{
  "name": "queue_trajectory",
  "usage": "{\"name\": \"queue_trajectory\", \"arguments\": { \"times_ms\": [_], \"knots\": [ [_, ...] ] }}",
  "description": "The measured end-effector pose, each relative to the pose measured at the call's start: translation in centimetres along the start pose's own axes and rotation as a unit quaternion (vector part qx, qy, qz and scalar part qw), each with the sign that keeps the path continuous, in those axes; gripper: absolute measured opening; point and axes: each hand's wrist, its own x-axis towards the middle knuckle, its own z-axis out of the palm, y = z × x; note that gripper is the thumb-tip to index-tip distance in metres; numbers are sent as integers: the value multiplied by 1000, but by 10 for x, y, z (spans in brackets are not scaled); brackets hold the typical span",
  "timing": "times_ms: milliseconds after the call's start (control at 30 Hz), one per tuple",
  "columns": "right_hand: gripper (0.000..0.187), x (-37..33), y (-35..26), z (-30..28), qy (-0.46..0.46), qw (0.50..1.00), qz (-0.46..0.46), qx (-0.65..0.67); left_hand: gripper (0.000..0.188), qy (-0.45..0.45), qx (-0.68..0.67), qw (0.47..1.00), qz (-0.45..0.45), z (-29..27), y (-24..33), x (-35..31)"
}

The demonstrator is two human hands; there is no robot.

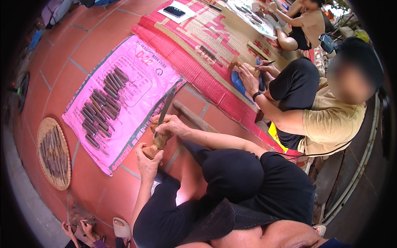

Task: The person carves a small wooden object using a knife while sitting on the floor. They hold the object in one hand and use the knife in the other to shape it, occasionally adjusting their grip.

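Note:
My left hand (147, 164) is closed round the lower end of a carved light-brown wooden piece (160, 141), held above the tiled floor by my knees. My right hand (173, 125) is closed on a long, flat, dark metal tool (166, 108), perhaps a chisel or a file. Its long end points up and away from me, and its short lower end meets the wood. My right fingers hide the middle of the tool and part of the carving's upper end.
Several dark-handled carving tools (99, 108) lie on a pink printed sheet (144, 84). Left of it is a round woven basket (41, 173) of sticks or tools. A wooden bar (194, 117) lies beyond my right hand. A co-worker (331, 120) carves on the red mat (215, 93).

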Motion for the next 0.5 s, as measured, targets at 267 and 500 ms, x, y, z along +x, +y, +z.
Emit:
{"name": "queue_trajectory", "arguments": {
  "times_ms": [267, 500],
  "knots": [
    [30, 7, 0, -5, 28, 990, 57, 127, 62, 43, 80, 988, 126, -1, -24, 3],
    [34, 12, 1, -10, 61, 994, 70, 55, 58, 27, 13, 998, 57, 0, -16, 0]
  ]
}}
